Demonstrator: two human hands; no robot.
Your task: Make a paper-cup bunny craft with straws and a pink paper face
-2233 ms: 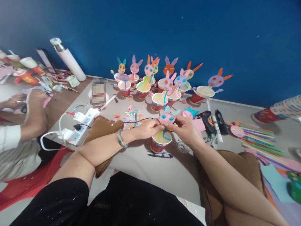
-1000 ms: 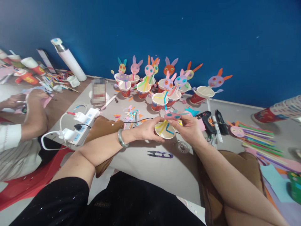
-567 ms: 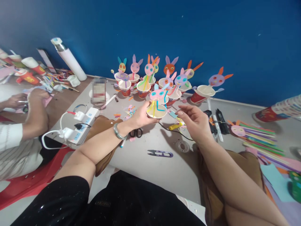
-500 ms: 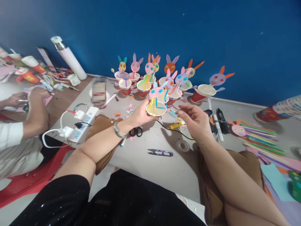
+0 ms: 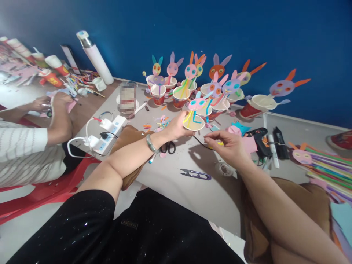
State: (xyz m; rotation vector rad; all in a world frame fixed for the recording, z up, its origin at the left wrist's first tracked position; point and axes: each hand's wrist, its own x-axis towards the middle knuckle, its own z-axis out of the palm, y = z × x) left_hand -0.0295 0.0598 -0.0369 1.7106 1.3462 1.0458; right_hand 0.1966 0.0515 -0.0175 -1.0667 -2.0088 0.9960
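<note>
My left hand [image 5: 180,126] is closed around the side of a paper cup [image 5: 194,124]. Above the cup's rim stands a pink paper rabbit face [image 5: 198,103] with blue ears, and yellow and blue strips bend down into the cup. To the right, my right hand [image 5: 227,146] hovers over the table with loosely curled fingers, apart from the cup; no object shows in them. A yellow tool [image 5: 216,144] lies partly hidden behind its fingers. Below both hands are purple thread snips [image 5: 195,174] and a tape roll [image 5: 224,168].
Several rabbit-faced cups [image 5: 181,96] line the blue wall. Black scissors [image 5: 168,147] and a power strip [image 5: 111,134] lie left. A glue gun [image 5: 260,143], markers [image 5: 280,143] and coloured sticks [image 5: 327,167] lie right. A co-worker's hands [image 5: 59,101] hold pink paper farther left.
The whole view has shifted, so the scene sits farther right. My left hand still holds the cup. My right hand has come lower and a little nearer the cup, its fingers drawn closer together.
</note>
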